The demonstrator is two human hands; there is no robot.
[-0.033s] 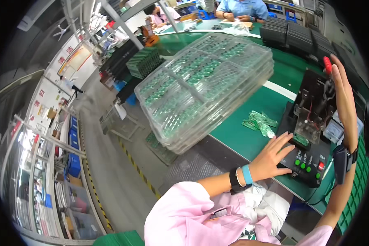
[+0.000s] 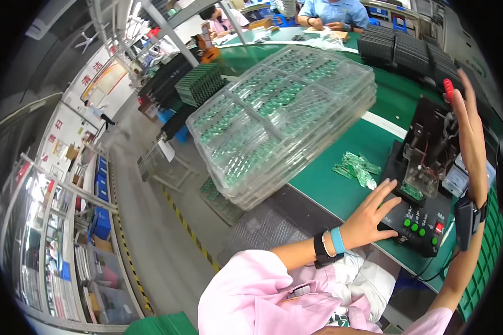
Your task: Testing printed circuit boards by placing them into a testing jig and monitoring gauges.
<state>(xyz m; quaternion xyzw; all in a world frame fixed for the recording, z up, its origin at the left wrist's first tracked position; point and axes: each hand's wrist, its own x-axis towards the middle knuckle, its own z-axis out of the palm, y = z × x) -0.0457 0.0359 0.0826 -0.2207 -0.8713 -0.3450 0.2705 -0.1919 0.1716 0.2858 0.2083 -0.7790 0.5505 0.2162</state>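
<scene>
By the far right corner of the green worktop, dark racks in rows. Past the far edge, a person in a blue shirt, with a clear bag in front. More to the left, a person in pink, and between the two, a blue stool. Off the left edge, a block of thin green sheets. Farther left, a gray floor with yellow and black tape, then shelves with blue bins and big clear boxes. At the back, a white wall with red signs. Down past the right edge, a green crate with holes.
</scene>
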